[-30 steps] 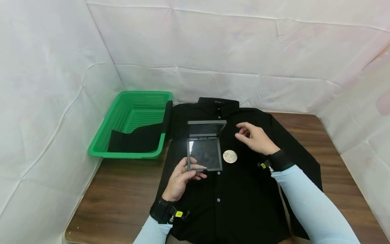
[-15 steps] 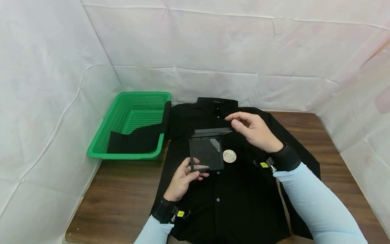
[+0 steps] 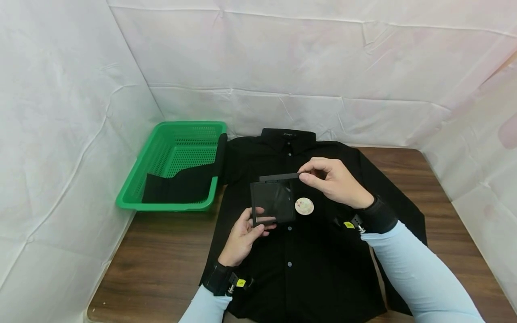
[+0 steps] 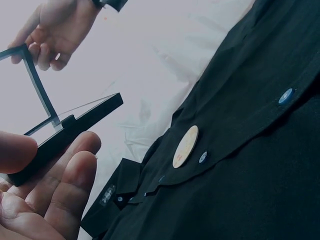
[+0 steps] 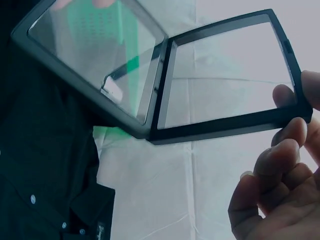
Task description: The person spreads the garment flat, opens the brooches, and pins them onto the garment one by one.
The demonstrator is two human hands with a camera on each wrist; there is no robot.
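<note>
A hinged black display case (image 3: pixel 273 199) with clear film panes stands partly unfolded above a black button-up shirt (image 3: pixel 323 269). My left hand (image 3: pixel 239 237) holds its lower half at the near left edge, thumb on top and fingers beneath. With thumb and forefinger, my right hand (image 3: pixel 338 183) pinches the far right corner of the raised half; the right wrist view shows this frame half (image 5: pixel 225 129) tilted up from the hinge. Nothing shows between the two panes. A pale round disc (image 3: pixel 304 206) with reddish marks lies on the shirt, right of the case.
A green perforated basket (image 3: pixel 137 179) stands at the back left, with a black sleeve (image 3: pixel 181 184) draped over its rim into it. The shirt covers the middle of the wooden table (image 3: pixel 161 255). White cloth walls (image 3: pixel 282 58) enclose the back and sides.
My right hand has moved left and taken hold of the case's raised half, which has swung from leaning back to nearly edge-on. The left hand has kept its hold almost in place.
</note>
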